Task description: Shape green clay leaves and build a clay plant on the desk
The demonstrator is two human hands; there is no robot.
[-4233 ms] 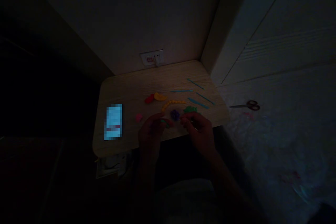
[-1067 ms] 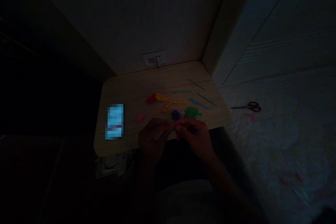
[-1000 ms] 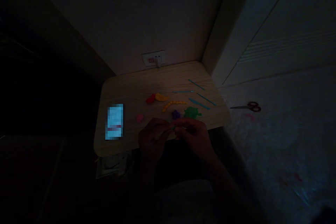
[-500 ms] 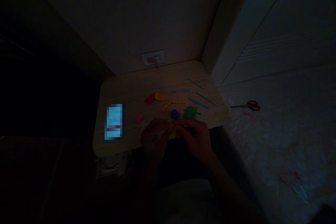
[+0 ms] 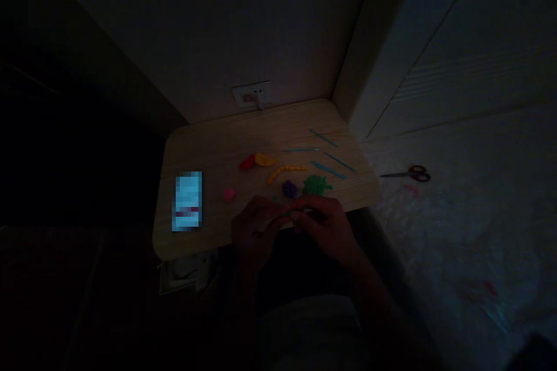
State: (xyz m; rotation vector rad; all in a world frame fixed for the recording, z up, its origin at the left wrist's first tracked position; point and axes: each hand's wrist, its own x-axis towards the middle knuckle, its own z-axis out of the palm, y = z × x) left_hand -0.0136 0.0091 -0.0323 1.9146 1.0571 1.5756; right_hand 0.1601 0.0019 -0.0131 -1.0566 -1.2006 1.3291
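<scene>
In dim light my left hand (image 5: 255,231) and my right hand (image 5: 326,226) meet fingertip to fingertip at the near edge of a small wooden table (image 5: 209,145). Both pinch a tiny green clay piece (image 5: 288,212) between them. Just beyond my fingers lie a green clay lump (image 5: 317,185) and a purple clay lump (image 5: 289,188). Further back sit a yellow beaded clay strip (image 5: 286,171), an orange piece (image 5: 263,159), a red piece (image 5: 247,163) and a pink piece (image 5: 229,195).
A lit phone (image 5: 188,201) lies at the table's left. Several thin blue modelling tools (image 5: 328,170) rest at its right. A wall socket (image 5: 251,94) is behind. Scissors (image 5: 407,174) lie on the pale surface to the right.
My hands came together from slightly apart and now work the small green piece at the table's edge. The items on the table stay put.
</scene>
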